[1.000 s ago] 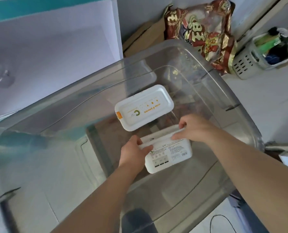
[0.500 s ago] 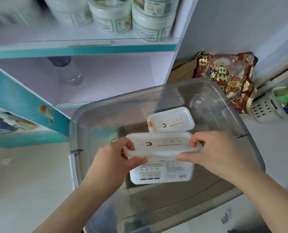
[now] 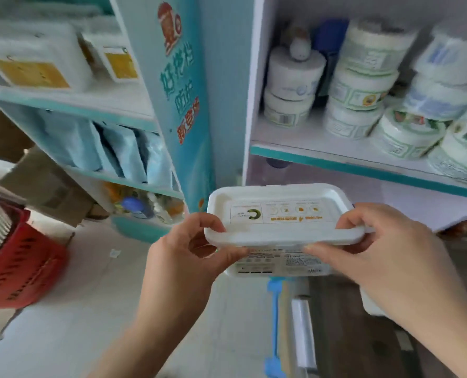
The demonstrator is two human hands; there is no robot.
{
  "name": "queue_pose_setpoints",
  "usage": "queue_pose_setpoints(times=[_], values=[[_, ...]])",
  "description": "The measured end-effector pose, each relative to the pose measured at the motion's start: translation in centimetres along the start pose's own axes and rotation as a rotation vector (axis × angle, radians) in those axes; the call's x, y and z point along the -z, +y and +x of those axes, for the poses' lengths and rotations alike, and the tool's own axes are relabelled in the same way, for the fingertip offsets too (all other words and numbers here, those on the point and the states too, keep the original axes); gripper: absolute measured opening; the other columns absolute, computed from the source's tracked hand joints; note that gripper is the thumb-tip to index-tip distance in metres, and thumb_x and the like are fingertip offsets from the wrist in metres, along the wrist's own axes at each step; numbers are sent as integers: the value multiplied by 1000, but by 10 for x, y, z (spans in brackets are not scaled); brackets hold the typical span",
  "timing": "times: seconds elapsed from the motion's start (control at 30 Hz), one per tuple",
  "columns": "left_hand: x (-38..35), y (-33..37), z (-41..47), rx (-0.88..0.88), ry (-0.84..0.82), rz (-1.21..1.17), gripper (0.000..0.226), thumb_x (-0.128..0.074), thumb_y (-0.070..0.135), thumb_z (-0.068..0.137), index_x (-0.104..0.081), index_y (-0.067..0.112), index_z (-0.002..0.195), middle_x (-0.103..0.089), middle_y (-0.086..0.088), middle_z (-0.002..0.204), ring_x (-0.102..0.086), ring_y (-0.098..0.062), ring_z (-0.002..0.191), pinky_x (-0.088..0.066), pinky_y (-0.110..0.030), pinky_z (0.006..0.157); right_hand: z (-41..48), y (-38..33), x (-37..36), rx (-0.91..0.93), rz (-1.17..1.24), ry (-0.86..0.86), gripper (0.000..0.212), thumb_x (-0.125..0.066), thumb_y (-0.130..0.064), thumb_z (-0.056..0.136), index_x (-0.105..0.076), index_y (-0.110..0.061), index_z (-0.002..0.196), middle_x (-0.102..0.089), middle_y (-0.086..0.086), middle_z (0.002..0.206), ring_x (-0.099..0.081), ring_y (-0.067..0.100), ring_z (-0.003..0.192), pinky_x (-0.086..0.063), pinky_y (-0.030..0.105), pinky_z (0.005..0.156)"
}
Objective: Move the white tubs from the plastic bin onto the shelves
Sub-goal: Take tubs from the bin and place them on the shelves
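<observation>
I hold a white rectangular tub (image 3: 278, 214) with a printed lid in front of me, level, at chest height before the shelves. My left hand (image 3: 188, 257) grips its left end, thumb under the rim. My right hand (image 3: 385, 255) grips the right end, fingers curled over the lid edge. The plastic bin (image 3: 303, 331) shows only as a clear edge with blue clips below the tub. On the upper left shelf (image 3: 96, 100) lie similar white tubs (image 3: 33, 55) with yellow labels.
The right shelf (image 3: 336, 156) carries stacks of round white tubs (image 3: 360, 77). A teal printed side panel (image 3: 180, 91) divides the two shelf units. A red basket (image 3: 17, 266) stands on the floor at left, with a cardboard box behind it.
Both hands have lifted the tub out of the bin and up toward the shelves. The view has swung upward from the bin to the shelf units.
</observation>
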State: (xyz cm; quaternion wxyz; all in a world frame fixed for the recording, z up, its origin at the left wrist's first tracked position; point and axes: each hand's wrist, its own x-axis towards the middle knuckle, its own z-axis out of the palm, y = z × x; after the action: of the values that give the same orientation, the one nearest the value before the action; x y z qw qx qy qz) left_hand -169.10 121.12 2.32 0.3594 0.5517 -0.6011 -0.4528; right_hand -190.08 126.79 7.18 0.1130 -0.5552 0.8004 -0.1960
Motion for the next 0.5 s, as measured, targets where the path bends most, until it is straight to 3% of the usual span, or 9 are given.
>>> queue_pose_setpoints(times=[0.07, 0.2, 0.33, 0.4, 0.5], values=[[43, -9, 15, -15, 50, -13, 30, -85, 13, 61, -62, 26, 75, -74, 12, 78, -71, -5, 75, -55, -18, 64, 12, -43, -20, 39, 36, -24, 39, -75, -57, 56, -55, -28, 72, -56, -18, 79, -53, -6, 63, -39, 6, 57], [128, -22, 55, -38, 90, -56, 28, -82, 7, 64, -62, 16, 82, -75, 13, 79, -71, -2, 75, -54, -13, 62, 40, -121, -62, 135, 110, -57, 35, -68, -56, 63, -53, -28, 77, -53, -16, 87, -53, -2, 69, -34, 13, 53], [201, -26, 105, -89, 100, -103, 27, -77, 12, 65, -59, 10, 86, -75, 11, 80, -72, -5, 72, -53, -13, 56, 71, -193, -93, 213, 182, -49, 27, -64, -49, 75, -54, -28, 88, -52, -14, 97, -56, 4, 80, -48, 21, 66], [230, -24, 132, -126, 106, -116, 31, -75, 19, 61, -58, 12, 85, -75, 10, 82, -71, -5, 67, -54, -15, 54, 86, -224, -103, 247, 211, 0, 25, -64, -43, 81, -55, -25, 95, -51, -11, 101, -56, 2, 79, -48, 16, 68], [263, -17, 175, -213, 106, -94, 36, -77, 22, 62, -58, 9, 90, -76, 7, 89, -72, -8, 84, -58, -23, 68, 108, -263, -113, 280, 241, 73, 31, -64, -36, 85, -50, -22, 109, -47, -8, 106, -55, 0, 81, -45, 9, 68]])
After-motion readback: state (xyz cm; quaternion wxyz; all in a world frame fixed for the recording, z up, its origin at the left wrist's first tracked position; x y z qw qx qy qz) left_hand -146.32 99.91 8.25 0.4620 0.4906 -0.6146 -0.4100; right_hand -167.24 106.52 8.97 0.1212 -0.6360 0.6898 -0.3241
